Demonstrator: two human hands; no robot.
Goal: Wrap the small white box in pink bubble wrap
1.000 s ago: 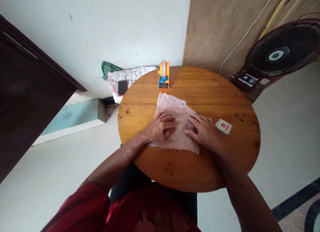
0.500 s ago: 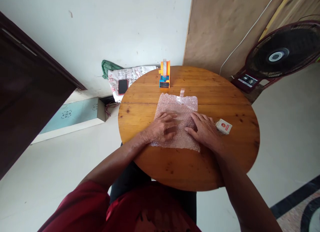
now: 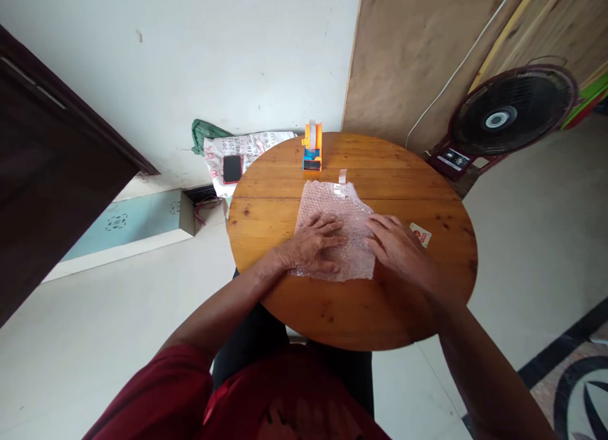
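At the bottom centre of the frame is a dark red shirt point(image 3: 285, 396), against the near side of a round wooden table point(image 3: 332, 313). In the middle, a sheet of bubble wrap point(image 3: 355, 231) lies on the tabletop. The left hand point(image 3: 313, 245) rests on it palm down, fingers spread; the right hand point(image 3: 396, 245) touches its right edge, thumb and forefinger apart. Right of centre, a small box point(image 3: 420, 235) shows partly behind that hand. A strip of tape point(image 3: 342, 176) juts from the wrap's far edge, near an orange-and-blue tape dispenser point(image 3: 312, 149) at upper centre.
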